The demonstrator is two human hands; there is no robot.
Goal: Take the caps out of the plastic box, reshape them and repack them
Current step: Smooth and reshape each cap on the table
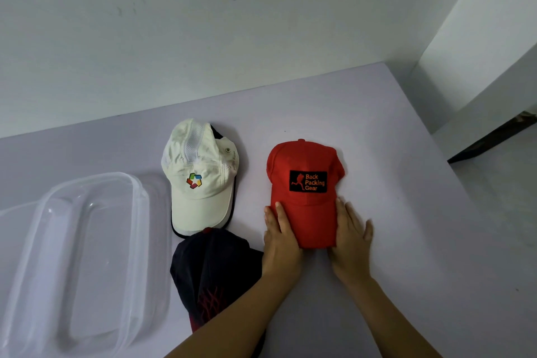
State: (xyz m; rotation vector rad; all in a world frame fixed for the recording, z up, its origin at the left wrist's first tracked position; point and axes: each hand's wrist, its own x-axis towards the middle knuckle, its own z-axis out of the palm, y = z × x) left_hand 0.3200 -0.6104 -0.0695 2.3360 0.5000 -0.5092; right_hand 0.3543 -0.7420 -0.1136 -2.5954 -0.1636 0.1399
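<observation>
A red cap (305,160) with a black "Back Packing Gear" patch lies on the white table (406,212), brim toward me. My left hand (280,237) holds the left edge of the brim, thumb lying on top. My right hand (350,234) presses flat against the brim's right edge with straight fingers. Left of it lies a white cap (200,171) with a coloured logo, stacked on a dark cap whose edge shows beneath. A navy cap (212,273) with a red pattern lies near me, partly under my left forearm. The clear plastic box (139,212) stands at the left with nothing visible inside.
The table meets a white wall at the back. Its right edge (453,154) drops off to the floor, where a dark strip shows.
</observation>
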